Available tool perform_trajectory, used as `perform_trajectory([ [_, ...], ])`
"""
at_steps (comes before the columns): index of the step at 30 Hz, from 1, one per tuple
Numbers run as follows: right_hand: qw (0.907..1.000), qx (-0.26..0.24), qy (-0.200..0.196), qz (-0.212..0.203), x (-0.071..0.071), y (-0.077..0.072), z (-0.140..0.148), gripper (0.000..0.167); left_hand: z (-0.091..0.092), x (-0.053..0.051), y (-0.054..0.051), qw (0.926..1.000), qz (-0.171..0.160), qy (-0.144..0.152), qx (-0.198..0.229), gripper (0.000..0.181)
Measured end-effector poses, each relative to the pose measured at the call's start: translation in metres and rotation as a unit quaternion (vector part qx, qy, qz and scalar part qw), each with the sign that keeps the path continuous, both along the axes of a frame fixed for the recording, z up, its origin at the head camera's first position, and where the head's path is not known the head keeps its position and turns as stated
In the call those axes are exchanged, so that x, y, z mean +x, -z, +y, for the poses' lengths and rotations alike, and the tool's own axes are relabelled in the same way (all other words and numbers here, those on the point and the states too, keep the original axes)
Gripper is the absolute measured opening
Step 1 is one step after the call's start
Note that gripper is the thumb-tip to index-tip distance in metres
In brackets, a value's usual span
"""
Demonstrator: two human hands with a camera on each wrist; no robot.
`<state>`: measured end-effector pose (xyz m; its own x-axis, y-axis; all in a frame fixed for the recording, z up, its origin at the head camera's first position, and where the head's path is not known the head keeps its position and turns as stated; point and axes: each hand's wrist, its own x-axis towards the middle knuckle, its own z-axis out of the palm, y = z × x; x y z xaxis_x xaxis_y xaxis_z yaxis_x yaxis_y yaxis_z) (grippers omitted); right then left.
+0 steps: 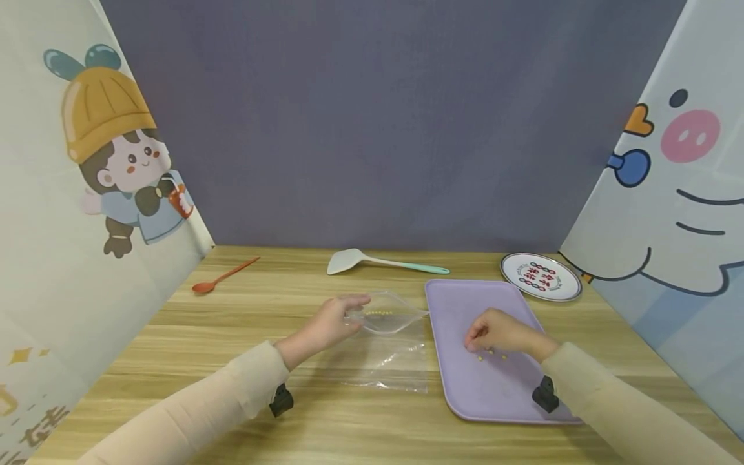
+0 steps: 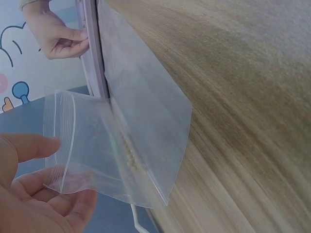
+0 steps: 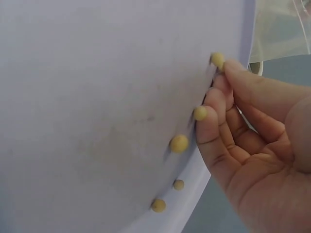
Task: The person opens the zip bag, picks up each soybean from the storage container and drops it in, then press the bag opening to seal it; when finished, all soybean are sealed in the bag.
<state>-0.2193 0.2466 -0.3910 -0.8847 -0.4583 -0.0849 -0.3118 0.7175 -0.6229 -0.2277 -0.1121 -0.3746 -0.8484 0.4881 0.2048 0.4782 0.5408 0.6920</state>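
A clear zip bag [image 1: 389,355] lies on the table with its mouth spread apart, several soybeans [image 1: 379,313] inside. My left hand [image 1: 334,321] holds the bag's mouth at its left side, thumb and fingers curled around the edge. To the right, my right hand [image 1: 502,332] is down at the lilac tray [image 1: 465,387]. Its thumb and forefinger pinch at a soybean [image 3: 217,59] on the tray surface. More soybeans [image 3: 179,143] lie loose beside the curled fingers.
Behind the bag lies a spatula [image 1: 349,260] with a pale green handle. An orange spoon [image 1: 205,287] rests at the far left. A white plate with red lettering [image 1: 511,265] sits behind the tray, near the right wall. A dark backdrop [image 1: 383,129] closes off the back.
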Motion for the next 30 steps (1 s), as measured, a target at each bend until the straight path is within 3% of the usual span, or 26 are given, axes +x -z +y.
perform_trajectory([
  [5, 0.9999, -0.005, -0.01, -0.003, 0.003, -0.004, -0.001, 0.009, 0.0, 0.001, -0.001, 1.0, 0.002, -0.001, -0.004, 0.048],
  [16, 0.9999, -0.009, 0.011, 0.003, 0.001, 0.0, 0.006, 0.01, 0.002, 0.003, -0.002, 1.0, 0.004, -0.003, -0.007, 0.048],
  [20, 0.9998, -0.004, 0.009, 0.02, -0.001, 0.0, 0.007, 0.008, 0.002, 0.002, -0.001, 1.0, 0.001, 0.0, -0.006, 0.048],
  [25, 0.9983, -0.024, 0.009, 0.053, -0.007, -0.007, 0.001, 0.008, 0.002, 0.002, -0.001, 1.0, 0.004, 0.004, -0.005, 0.047],
  [30, 0.9962, -0.071, 0.013, 0.049, -0.014, -0.021, -0.016, 0.018, 0.003, 0.001, -0.001, 0.9998, 0.019, 0.011, -0.003, 0.047],
])
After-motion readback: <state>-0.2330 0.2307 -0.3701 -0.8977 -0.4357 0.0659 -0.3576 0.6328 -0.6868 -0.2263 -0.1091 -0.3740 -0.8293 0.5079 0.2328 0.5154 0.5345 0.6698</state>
